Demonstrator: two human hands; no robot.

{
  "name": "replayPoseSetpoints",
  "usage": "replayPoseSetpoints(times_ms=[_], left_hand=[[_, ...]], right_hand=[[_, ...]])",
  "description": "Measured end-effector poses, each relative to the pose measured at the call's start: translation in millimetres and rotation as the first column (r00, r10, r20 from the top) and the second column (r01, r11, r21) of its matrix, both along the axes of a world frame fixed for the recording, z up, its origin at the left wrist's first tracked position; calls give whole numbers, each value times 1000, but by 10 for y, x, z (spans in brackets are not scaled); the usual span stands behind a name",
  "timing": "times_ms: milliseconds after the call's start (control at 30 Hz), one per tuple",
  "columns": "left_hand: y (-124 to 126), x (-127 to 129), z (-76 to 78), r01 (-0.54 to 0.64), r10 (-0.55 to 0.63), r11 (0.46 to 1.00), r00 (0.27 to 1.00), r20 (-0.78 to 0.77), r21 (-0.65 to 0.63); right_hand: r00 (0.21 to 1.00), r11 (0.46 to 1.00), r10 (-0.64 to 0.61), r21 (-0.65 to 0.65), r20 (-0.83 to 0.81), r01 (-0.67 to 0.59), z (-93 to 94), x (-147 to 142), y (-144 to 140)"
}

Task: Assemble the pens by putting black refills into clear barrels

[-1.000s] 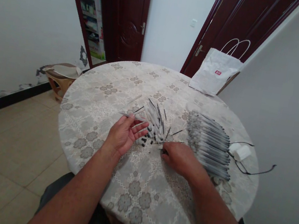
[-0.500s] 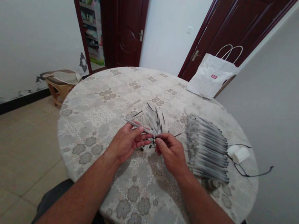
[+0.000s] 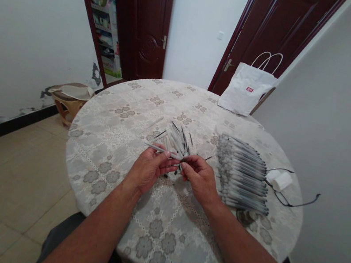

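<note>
A slim, pale pen barrel (image 3: 150, 145) lies across the fingers of my left hand (image 3: 147, 167), pinned there by the thumb. Its right end meets the pinched fingertips of my right hand (image 3: 201, 176). Whatever small dark piece those fingertips hold at that end is mostly covered. Just beyond both hands is a loose pile of clear barrels and thin dark refills (image 3: 177, 138). Several small black bits (image 3: 166, 175) lie below the fingers. To the right, many pens (image 3: 245, 174) are stacked side by side in a neat block.
Eyeglasses (image 3: 298, 205) and a white folded item (image 3: 281, 180) lie right of the stack. A small round container (image 3: 245, 217) sits at its near edge. A white paper bag (image 3: 246, 91) stands at the back of the round table (image 3: 110, 138). A stool (image 3: 71, 98) is at left.
My hands have drawn slightly closer, and the right fingertips now meet the barrel's end. The pile and the stacked pens look the same.
</note>
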State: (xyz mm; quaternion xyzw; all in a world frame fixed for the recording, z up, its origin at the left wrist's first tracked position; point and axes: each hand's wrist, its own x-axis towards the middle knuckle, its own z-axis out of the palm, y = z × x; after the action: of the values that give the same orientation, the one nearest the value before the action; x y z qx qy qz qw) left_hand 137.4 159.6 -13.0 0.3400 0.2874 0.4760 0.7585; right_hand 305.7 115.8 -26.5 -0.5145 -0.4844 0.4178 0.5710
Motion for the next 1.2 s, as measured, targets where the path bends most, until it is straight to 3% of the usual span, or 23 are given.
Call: replayPoseSetpoints(times_ms=[600, 1033, 1200], left_hand=[[3, 24, -46, -22, 23, 1000, 997, -74, 20], [1, 21, -66, 19, -12, 997, 995, -97, 76], [22, 12, -70, -44, 50, 997, 995, -83, 69]], right_hand=[[992, 997, -53, 70, 110, 45, -54, 16, 5], [964, 1000, -6, -1, 266, 7, -68, 72, -17], [958, 994, -58, 103, 280, 31, -86, 73, -35]])
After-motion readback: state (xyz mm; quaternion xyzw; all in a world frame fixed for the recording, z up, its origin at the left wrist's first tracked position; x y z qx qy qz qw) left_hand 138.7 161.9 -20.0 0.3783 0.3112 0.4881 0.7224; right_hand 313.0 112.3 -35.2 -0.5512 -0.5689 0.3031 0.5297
